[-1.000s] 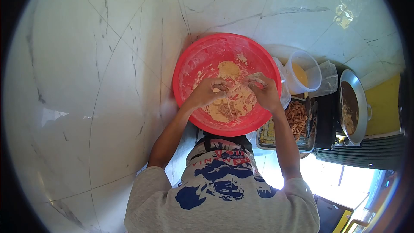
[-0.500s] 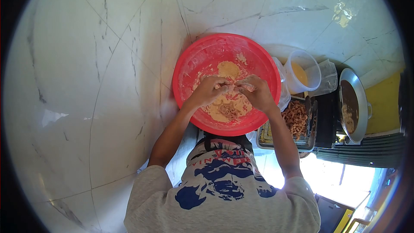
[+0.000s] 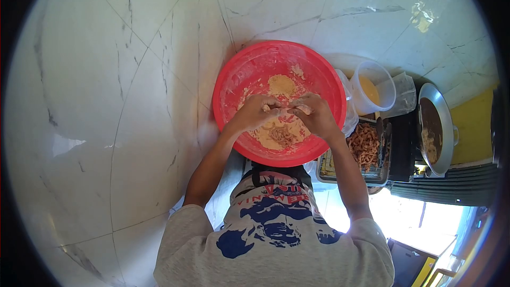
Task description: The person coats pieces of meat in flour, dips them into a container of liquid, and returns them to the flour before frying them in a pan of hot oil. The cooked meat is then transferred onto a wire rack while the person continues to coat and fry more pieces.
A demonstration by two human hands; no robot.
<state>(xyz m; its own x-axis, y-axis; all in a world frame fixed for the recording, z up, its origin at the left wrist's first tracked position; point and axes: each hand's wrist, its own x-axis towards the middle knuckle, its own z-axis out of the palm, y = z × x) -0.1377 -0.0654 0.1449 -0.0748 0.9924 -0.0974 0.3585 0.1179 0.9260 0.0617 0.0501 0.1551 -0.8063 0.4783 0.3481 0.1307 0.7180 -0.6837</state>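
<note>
Over a red plastic basin (image 3: 226, 95) my two hands meet, dusted with flour, their fingertips close together. The fingers of my left hand (image 3: 257, 110) are closed on a pale flour-coated strip of food, one end of which shows at the knuckles. My right hand (image 3: 314, 112) pinches the same pale stuff between thumb and fingers; whether it is one strip or two, I cannot tell. Below them in the basin, a small heap of raw strips (image 3: 281, 136) lies on loose flour (image 3: 262, 137). A mound of yellowish flour (image 3: 281, 85) sits beyond the hands.
Right of the basin stand a clear plastic tub (image 3: 387, 91) of yellow liquid and a plastic bag (image 3: 405, 95). Nearer is a wire-racked tray (image 3: 328, 176) of brown fried strips (image 3: 363, 146). A wide metal pan (image 3: 448, 149) of dark oil stands farther right. Marbled tiles (image 3: 154, 90) rise behind.
Both hands stay over the basin. Their fingers have curled and shifted slightly, and pale ends of the coated food now show in each hand.
</note>
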